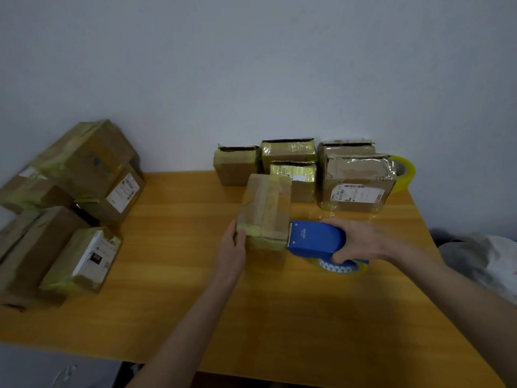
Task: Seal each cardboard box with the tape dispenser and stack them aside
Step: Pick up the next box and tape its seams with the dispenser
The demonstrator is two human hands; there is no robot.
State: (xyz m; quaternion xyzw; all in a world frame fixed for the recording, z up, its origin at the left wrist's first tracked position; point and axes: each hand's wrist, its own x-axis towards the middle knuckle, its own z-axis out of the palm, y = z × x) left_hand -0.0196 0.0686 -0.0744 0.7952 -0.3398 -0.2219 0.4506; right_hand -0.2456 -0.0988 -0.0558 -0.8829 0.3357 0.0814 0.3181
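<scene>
Pale grey wall (251,65) backs an orange-brown wooden table (181,303). At its centre stands the small brown cardboard box (264,211) now in hand, already banded with yellowish tape along its top. The blue plastic tape dispenser (316,238) lies at the box's 3 o'clock, its blade end touching the box's near right edge.

The left hand (232,247) reaches in from 6 o'clock with a nearly straight forearm and holds the box's near left corner, thumb up the side and fingers hooked onto the near face. The right hand (361,242) comes in from 4 o'clock, wrist bent inward, and clasps the dispenser from above, its fingers wrapped down to the tape roll.

The strip looks to be at its end here, so the job is a clean cut. The left hand should brace the box hard against the pull. The right should tip the blade into the tape against the cardboard and snap it off, then rub the loose tail flat. A slack hold would likely let this light box slide or twist.

A pile of taped cardboard boxes (70,205) sits at 9 o'clock, and the finished box probably goes there. Torn-topped cardboard boxes (293,163) wait from 12 to 1 o'clock, with a spare roll of yellowish clear tape (402,172) at 2 o'clock.
</scene>
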